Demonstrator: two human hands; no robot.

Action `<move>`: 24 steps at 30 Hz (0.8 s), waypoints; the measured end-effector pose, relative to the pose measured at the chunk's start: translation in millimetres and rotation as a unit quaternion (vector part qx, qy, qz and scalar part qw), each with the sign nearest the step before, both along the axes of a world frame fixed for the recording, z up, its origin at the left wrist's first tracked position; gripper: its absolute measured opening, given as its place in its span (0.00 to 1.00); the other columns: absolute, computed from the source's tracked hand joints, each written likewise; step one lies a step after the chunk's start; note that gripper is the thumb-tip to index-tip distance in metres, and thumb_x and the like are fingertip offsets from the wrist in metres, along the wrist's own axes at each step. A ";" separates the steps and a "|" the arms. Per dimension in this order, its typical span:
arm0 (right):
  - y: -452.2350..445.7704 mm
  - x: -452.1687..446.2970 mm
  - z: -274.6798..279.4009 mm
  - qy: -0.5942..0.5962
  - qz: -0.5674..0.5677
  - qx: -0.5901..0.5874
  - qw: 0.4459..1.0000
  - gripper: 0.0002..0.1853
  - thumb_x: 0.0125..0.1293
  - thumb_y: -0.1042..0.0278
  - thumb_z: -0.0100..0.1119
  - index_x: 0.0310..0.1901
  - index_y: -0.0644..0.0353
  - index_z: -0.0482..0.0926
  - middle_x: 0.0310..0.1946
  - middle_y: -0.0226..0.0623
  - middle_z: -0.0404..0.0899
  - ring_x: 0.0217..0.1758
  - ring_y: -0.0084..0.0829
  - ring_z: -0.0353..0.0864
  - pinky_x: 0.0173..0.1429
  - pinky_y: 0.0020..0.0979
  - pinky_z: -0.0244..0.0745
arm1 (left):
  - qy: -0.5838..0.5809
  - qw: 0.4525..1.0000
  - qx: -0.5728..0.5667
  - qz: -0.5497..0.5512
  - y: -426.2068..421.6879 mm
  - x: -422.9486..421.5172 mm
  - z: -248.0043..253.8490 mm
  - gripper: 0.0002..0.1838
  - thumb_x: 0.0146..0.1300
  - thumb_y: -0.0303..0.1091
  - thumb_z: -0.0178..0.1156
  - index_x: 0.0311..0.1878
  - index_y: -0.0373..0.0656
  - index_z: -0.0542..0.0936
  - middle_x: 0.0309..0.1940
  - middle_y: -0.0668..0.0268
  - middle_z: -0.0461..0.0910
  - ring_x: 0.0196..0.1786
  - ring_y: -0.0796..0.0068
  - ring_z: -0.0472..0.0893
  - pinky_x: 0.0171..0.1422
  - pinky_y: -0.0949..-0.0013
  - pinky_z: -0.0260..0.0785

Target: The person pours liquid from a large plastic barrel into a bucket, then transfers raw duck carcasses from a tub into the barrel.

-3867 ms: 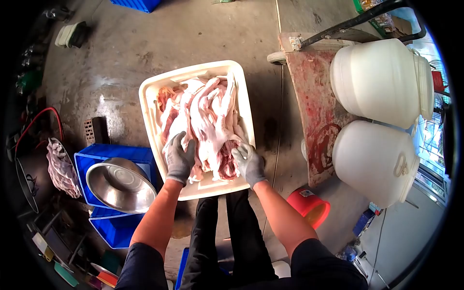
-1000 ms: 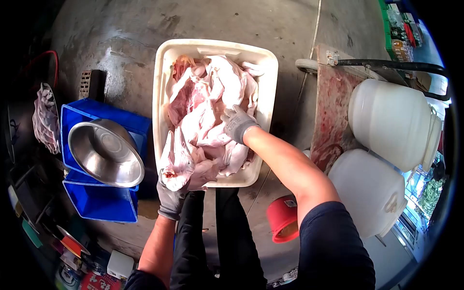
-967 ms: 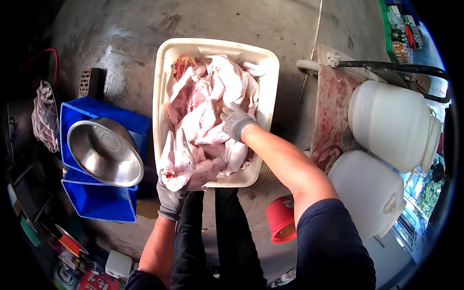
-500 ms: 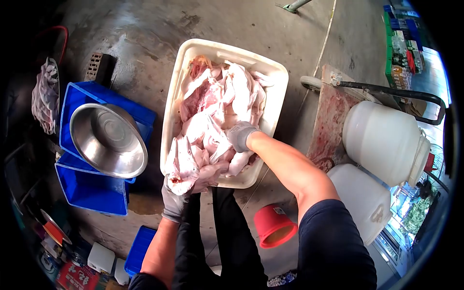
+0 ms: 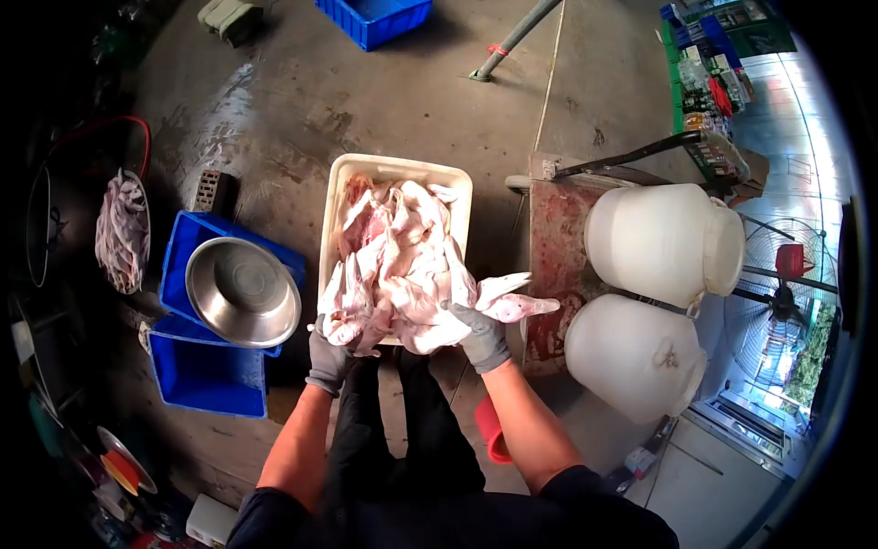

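A cream plastic tub (image 5: 467, 197) in the middle of the view is full of pale plucked birds (image 5: 407, 247). At its near left corner, my gloved left hand (image 5: 330, 355) is closed around a bird's neck and head, whose beak points up and away from me. My gloved right hand (image 5: 480, 339) is closed on another bird at the near right corner; two bird heads (image 5: 512, 300) stick out to the right above that hand. Both bird parts join the pile, and the fingertips are partly hidden under the meat.
Blue crates (image 5: 206, 371) and a steel basin (image 5: 243, 291) stand at left, near a dish of pale meat (image 5: 123, 231). To the right, two white barrels (image 5: 640, 355) rest on a cart (image 5: 556, 224). A red bucket (image 5: 492, 430) is behind my right forearm. Another blue crate (image 5: 373, 25) lies ahead.
My right hand has moved from inside the tub to its near right corner and taken hold of a bird. My left hand keeps its hold. The view has shifted, showing more floor ahead.
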State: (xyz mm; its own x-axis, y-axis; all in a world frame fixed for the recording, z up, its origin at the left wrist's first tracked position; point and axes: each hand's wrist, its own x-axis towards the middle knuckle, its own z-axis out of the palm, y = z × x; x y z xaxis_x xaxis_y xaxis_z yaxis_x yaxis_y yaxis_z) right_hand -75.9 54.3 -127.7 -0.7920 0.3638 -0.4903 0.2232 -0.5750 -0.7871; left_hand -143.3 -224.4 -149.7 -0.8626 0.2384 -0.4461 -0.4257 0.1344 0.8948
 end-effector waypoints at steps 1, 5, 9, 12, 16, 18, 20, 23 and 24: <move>-1.3 0.8 27.2 0.026 -0.056 -0.056 0.996 0.22 0.60 0.77 0.70 0.56 0.67 0.78 0.51 0.37 0.80 0.50 0.28 0.81 0.55 0.30 0.79 | 0.005 1.000 0.002 -0.002 1.6 -2.7 19.3 0.29 0.60 0.38 0.71 0.61 0.39 0.73 0.53 0.62 0.80 0.55 0.70 0.80 0.59 0.64 0.75; 15.1 45.4 121.5 0.019 -0.131 -0.168 0.977 0.18 0.63 0.73 0.64 0.54 0.68 0.78 0.43 0.37 0.82 0.43 0.34 0.83 0.50 0.34 0.79 | 0.022 1.000 0.014 -0.018 -17.2 -10.0 60.5 0.27 0.55 0.29 0.75 0.56 0.38 0.73 0.49 0.63 0.80 0.50 0.71 0.81 0.54 0.67 0.77; 49.1 100.8 290.9 0.169 -0.200 -0.119 0.958 0.13 0.65 0.72 0.62 0.49 0.67 0.78 0.47 0.42 0.80 0.54 0.36 0.78 0.64 0.38 0.70 | 0.053 0.996 0.063 -0.038 -11.8 -33.1 169.7 0.27 0.59 0.29 0.72 0.61 0.40 0.74 0.50 0.67 0.79 0.50 0.76 0.79 0.56 0.68 0.74; 71.8 143.1 397.2 0.245 -0.276 -0.014 0.929 0.16 0.65 0.74 0.61 0.54 0.65 0.76 0.45 0.41 0.80 0.50 0.38 0.80 0.61 0.39 0.73 | 0.102 0.986 0.123 -0.037 -5.2 -40.7 243.1 0.38 0.56 0.36 0.76 0.68 0.40 0.70 0.55 0.71 0.76 0.53 0.79 0.76 0.61 0.73 0.68; 127.0 204.2 510.6 0.305 -0.325 0.103 0.889 0.19 0.66 0.73 0.61 0.58 0.61 0.74 0.44 0.40 0.80 0.50 0.37 0.80 0.58 0.38 0.76 | 0.075 0.988 0.121 -0.059 -16.3 -74.4 243.1 0.42 0.60 0.27 0.70 0.76 0.44 0.61 0.58 0.60 0.75 0.55 0.63 0.79 0.60 0.61 0.76; 151.5 226.1 558.5 0.317 -0.344 0.146 0.872 0.15 0.66 0.70 0.62 0.53 0.62 0.77 0.43 0.43 0.81 0.48 0.38 0.81 0.58 0.38 0.76 | 0.087 0.984 0.152 -0.005 -9.8 -69.3 270.3 0.41 0.60 0.30 0.72 0.75 0.43 0.63 0.58 0.60 0.75 0.54 0.62 0.79 0.56 0.60 0.78; 199.7 260.2 580.3 0.307 -0.341 0.186 0.869 0.13 0.66 0.70 0.62 0.50 0.63 0.77 0.43 0.43 0.81 0.48 0.38 0.81 0.57 0.38 0.77 | 0.063 0.989 0.128 -0.025 -12.6 -70.9 288.9 0.38 0.60 0.31 0.72 0.72 0.44 0.67 0.57 0.59 0.75 0.51 0.62 0.80 0.53 0.60 0.78; 256.1 298.0 601.2 0.299 -0.354 0.216 0.859 0.12 0.66 0.69 0.61 0.49 0.64 0.78 0.42 0.42 0.81 0.46 0.36 0.81 0.53 0.36 0.78 | 0.016 0.992 0.124 0.011 12.6 -55.0 308.7 0.29 0.60 0.32 0.71 0.64 0.37 0.74 0.53 0.58 0.78 0.49 0.61 0.80 0.54 0.58 0.78; 278.5 315.3 598.1 0.304 -0.355 0.239 0.851 0.12 0.66 0.69 0.61 0.48 0.65 0.78 0.41 0.41 0.81 0.45 0.36 0.80 0.52 0.35 0.78 | 0.016 0.994 0.111 0.014 22.0 -53.4 305.9 0.29 0.60 0.32 0.71 0.64 0.37 0.74 0.53 0.58 0.78 0.49 0.61 0.80 0.54 0.58 0.78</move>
State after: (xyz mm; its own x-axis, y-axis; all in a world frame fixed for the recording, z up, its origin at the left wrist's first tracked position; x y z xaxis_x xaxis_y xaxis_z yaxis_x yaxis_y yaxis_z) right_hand 239.5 332.9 470.4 -0.3440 0.8991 0.2707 -0.5796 0.0235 -0.8146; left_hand -196.7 -202.3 156.2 -0.8833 0.3033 -0.3576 -0.3974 -0.0796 0.9142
